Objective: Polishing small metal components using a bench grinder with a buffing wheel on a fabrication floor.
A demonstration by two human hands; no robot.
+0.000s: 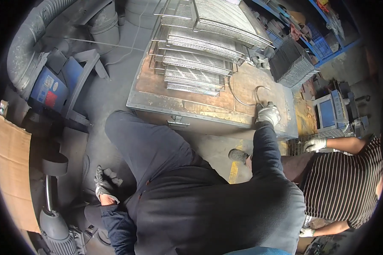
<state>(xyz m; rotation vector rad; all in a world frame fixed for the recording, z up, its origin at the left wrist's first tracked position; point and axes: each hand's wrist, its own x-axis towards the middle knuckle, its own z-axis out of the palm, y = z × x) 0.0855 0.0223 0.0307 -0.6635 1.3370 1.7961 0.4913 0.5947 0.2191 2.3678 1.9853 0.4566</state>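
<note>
My right hand [268, 114], in a whitish work glove, reaches over the right front part of the worn tabletop [191, 105]. Its fingers are closed around the end of a bent metal rod [243, 102], whose curves lie over the boards. My left hand [107, 183] is low at my left side, in a soiled grey glove. Its fingers look apart, and I make out nothing held in them. Beyond the rod, a stack of wire mesh trays [193, 78] rises from the table, the upper ones jutting out unevenly.
A co-worker in a striped shirt [342, 178] stands close on my right, with a gloved hand [315, 145] over a wire basket. Dark stacked sheets [293, 61] stand at the table's far right. A motor-like machine [55, 225] and cardboard [10, 165] are on my left.
</note>
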